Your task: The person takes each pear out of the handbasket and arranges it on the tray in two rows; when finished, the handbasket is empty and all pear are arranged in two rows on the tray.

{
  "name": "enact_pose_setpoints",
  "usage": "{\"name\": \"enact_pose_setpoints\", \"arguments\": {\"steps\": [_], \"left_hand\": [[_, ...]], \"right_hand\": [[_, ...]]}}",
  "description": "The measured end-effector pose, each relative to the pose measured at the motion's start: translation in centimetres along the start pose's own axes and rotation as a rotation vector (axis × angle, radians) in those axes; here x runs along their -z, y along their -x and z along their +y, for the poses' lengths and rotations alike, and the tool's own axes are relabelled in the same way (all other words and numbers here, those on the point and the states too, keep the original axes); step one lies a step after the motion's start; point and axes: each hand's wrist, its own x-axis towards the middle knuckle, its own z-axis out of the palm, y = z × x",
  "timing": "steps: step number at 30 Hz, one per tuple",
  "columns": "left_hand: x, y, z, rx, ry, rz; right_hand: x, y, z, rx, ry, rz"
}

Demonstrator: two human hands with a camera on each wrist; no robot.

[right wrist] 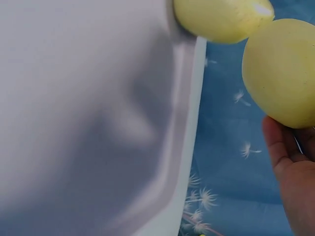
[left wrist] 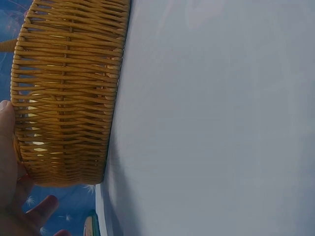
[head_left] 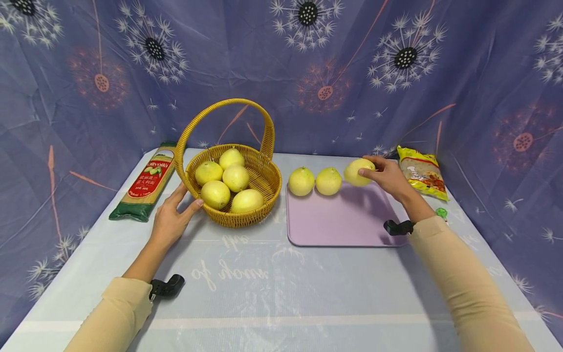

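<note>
My right hand (head_left: 388, 177) grips a smooth, pale yellow, grapefruit-like fruit (head_left: 357, 173) over the back of a pink tray (head_left: 338, 225). In the right wrist view, the fingertips are against one side of this fruit (right wrist: 283, 73). Two similar fruits (head_left: 301, 181) sit side by side along the tray's back edge. To the left stands a golden wicker basket (head_left: 237, 220) with a tall arched handle and several yellow fruits (head_left: 235, 178) inside. My left hand (head_left: 169, 217) touches the basket's near left side, thumb along the rim and other fingers loosely spread; the left wrist view shows its woven wall (left wrist: 69, 98).
A red and green pasta packet (head_left: 147, 181) lies left of the basket. At the back right is a yellow food bag (head_left: 422, 173), with a small green object (head_left: 442, 213) near my right wrist. A dandelion-print curtain (head_left: 246, 58) closes off the back and sides.
</note>
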Motion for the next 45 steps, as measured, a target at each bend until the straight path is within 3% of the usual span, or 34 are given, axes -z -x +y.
{"name": "enact_pose_setpoints", "arguments": {"steps": [6, 17, 27, 38, 45], "left_hand": [[0.0, 0.0, 0.0, -0.002, 0.003, -0.004], [0.0, -0.1, 0.0, -0.012, 0.006, 0.003], [0.0, -0.2, 0.0, -0.011, 0.003, 0.002], [-0.2, -0.1, -0.3, -0.009, 0.003, 0.004], [-0.1, -0.1, -0.2, -0.007, 0.005, 0.004]], "right_hand": [[0.1, -0.6, 1.0, -0.025, 0.047, -0.019], [-0.2, -1.2, 1.8, -0.087, 0.176, -0.129], [-0.6, -1.8, 2.6, -0.088, 0.196, -0.133], [-1.0, -2.3, 3.2, -0.144, 0.204, -0.172], [-1.4, -2.5, 3.3, -0.142, 0.19, -0.15]]}}
